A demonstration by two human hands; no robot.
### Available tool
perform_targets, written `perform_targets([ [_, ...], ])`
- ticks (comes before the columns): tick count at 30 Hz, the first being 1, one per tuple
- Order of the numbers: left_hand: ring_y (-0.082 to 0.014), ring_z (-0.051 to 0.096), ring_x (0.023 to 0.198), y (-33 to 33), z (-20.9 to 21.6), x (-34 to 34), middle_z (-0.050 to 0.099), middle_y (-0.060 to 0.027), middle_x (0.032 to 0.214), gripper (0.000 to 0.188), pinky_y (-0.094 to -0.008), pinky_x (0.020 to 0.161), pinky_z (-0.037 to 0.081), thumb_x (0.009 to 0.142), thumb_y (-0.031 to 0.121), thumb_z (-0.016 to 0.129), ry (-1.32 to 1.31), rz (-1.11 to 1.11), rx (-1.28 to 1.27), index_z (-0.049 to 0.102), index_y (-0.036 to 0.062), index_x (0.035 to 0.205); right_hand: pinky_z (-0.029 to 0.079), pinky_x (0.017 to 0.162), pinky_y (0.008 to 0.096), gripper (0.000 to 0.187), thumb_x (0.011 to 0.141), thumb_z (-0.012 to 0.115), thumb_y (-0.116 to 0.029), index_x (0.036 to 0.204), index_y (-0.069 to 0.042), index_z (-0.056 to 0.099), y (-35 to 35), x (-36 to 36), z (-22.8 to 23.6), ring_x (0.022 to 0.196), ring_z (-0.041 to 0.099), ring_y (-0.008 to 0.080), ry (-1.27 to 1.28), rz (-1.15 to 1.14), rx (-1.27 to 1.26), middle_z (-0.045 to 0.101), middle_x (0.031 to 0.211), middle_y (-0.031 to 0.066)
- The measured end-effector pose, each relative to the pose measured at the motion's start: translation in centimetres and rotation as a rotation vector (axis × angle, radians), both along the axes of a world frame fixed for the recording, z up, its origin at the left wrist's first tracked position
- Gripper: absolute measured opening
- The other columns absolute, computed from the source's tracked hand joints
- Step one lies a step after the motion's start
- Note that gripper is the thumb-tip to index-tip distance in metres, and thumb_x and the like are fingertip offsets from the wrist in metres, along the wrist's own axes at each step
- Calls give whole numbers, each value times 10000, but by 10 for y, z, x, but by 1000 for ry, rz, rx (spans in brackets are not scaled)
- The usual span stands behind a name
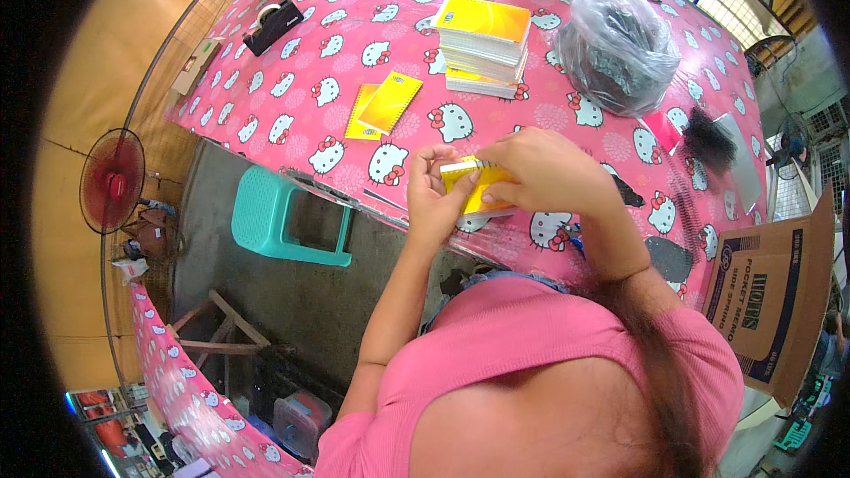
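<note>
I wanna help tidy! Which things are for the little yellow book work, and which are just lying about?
Seem to belong:
- yellow notepad in left hand and right hand
- stacked yellow notepads
- two loose yellow notepads

Probably just lying about:
- tape dispenser
- turquoise stool

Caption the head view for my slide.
Left hand and right hand hold a yellow notebook over a pink-covered table.
</note>
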State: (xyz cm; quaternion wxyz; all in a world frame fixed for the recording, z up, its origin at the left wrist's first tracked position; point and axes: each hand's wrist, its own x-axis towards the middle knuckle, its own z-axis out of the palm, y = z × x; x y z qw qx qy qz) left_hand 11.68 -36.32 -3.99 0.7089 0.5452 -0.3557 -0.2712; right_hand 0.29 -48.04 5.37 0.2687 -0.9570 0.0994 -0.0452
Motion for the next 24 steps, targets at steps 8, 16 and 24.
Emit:
perform_targets([
  [8, -114, 516, 953, 13, -7, 3, 543, -43, 1012, 275, -253, 819, 427, 772, -38, 633, 52, 25, -26, 576, 2, 1038, 467, 709, 437, 354, 672, 648, -249, 939, -19, 616, 2, 1, -8, 777, 602, 324, 126, -2, -114, 621, 806, 172],
  [16, -69, 529, 777, 15, -1, 3, 576, 3, 849, 328, -202, 703, 430, 765, -21, 655, 96, 100, 39, 618, 22, 1088, 481, 685, 426, 296, 672, 664, -223, 865, -6, 602, 1, 18, -4, 779, 613, 328, 243, 33, -138, 621, 796, 173],
  [24, -69, 548, 784, 15, -3, 4, 591, -26, 898, 286, -195, 696, 455, 780, -47, 629, 51, 79, 61, 625, 5, 1062, 463, 770, 404, 375, 709, 653, -241, 1000, -16, 579, 4, 9, -10, 893, 592, 317, 334, -70, -190, 618, 899, 171],
])
